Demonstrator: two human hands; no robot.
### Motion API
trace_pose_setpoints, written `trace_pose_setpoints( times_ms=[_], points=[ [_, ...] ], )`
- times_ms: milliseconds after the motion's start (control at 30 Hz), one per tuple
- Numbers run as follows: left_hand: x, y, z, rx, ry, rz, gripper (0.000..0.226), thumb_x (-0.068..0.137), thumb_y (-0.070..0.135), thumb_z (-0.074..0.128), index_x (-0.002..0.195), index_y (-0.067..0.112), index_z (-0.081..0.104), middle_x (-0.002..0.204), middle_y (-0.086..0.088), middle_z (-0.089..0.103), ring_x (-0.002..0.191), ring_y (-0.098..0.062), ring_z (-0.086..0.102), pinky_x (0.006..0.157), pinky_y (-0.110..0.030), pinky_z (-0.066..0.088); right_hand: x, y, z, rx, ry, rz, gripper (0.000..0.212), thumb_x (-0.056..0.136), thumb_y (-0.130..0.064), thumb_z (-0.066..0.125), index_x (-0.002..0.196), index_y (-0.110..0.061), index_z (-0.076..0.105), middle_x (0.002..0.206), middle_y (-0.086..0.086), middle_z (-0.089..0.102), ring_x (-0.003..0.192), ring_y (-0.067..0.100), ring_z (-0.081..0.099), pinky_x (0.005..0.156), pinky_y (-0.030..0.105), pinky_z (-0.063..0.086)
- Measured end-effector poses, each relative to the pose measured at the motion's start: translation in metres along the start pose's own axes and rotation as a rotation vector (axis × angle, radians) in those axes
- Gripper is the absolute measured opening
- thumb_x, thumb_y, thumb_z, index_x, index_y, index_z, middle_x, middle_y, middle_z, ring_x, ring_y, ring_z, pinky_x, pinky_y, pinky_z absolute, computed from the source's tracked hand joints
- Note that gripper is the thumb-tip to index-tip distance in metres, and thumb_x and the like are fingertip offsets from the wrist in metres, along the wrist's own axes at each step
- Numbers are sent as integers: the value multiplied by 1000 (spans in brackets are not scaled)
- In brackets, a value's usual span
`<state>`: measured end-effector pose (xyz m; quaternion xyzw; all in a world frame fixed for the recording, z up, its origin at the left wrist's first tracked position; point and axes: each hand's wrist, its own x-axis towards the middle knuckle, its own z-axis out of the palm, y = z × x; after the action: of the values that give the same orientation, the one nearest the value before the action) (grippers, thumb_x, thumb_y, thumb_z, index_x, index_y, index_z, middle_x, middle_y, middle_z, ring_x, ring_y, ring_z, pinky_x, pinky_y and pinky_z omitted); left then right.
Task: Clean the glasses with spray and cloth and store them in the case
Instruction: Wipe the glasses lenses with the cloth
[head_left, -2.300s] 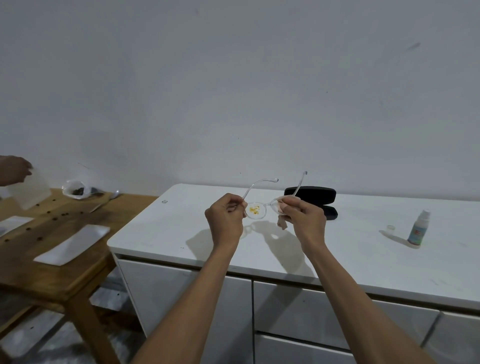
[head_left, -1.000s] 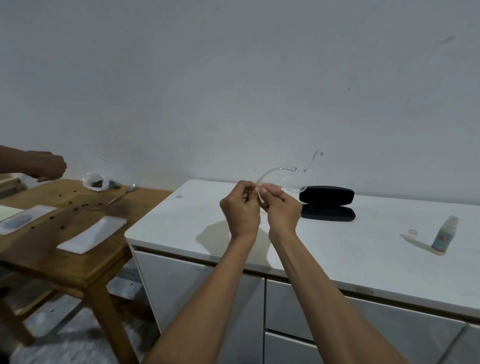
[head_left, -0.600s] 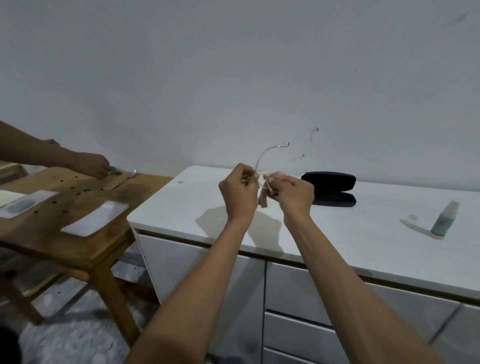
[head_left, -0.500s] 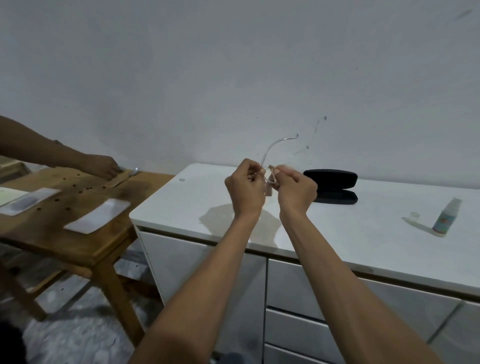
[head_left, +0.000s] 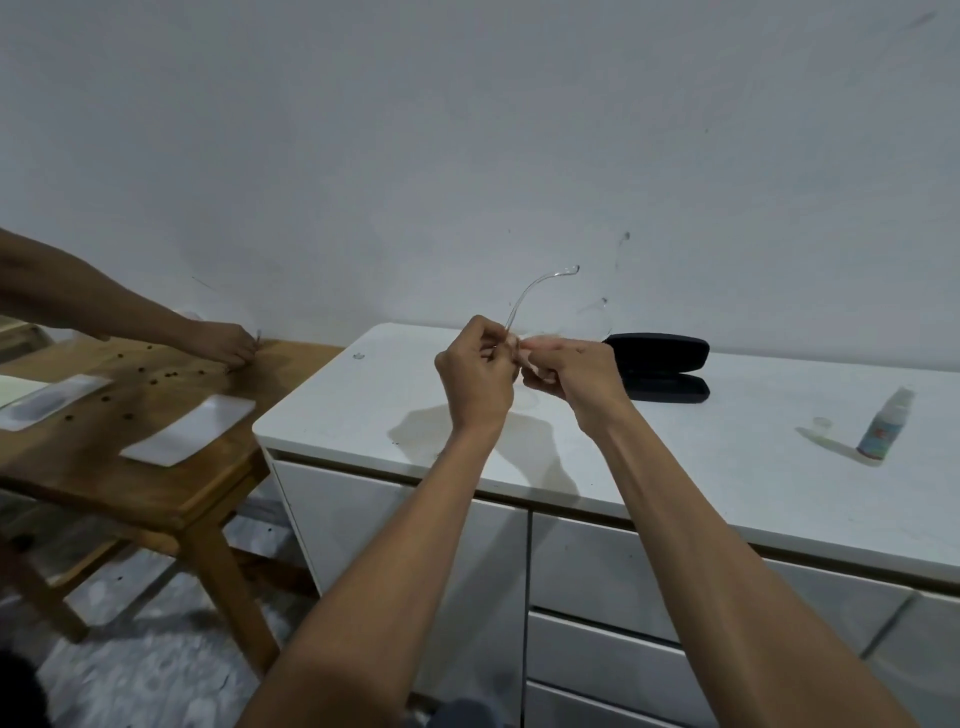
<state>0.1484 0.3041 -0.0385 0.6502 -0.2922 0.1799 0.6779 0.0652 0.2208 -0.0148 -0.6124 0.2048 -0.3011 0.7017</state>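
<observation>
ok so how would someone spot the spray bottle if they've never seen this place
Look along the long white cabinet top to its right end, well past the open black glasses case. The small white spray bottle with a teal label stands upright there. A tiny clear cap lies just left of it.

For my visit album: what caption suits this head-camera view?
Both hands, left hand and right hand, hold clear-framed glasses above a white cabinet top, near an open black case.

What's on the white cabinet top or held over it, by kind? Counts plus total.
Glasses, held by left hand and right hand: 1
Black case, open: 1
Spray bottle: 1
Small clear cap: 1
Total: 4
</observation>
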Motion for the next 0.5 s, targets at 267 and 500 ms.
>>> trace_pose_setpoints(
  times_ms=[267, 500],
  points=[
    [-3, -2, -2, -7, -23, -13, 13, 86, 2, 72, 79, 8, 63, 67, -6, 69, 62, -23, 70, 64, -47, 60, -15, 6, 8, -157, 336, -173, 19, 77, -8, 74, 59, -2, 73, 53, 4, 68, 56, 18, 64, 68, 35, 63],
    [-8, 20, 13, -20, 28, 21, 13, 87, 2, 71, 79, 6, 62, 66, -3, 67, 61, -21, 69, 61, -42, 59, -9, 8, 32, 41, 702, -317, 7, 80, -8, 75, 76, -9, 81, 68, -8, 75, 67, -2, 69, 71, 22, 56]
  ],
)
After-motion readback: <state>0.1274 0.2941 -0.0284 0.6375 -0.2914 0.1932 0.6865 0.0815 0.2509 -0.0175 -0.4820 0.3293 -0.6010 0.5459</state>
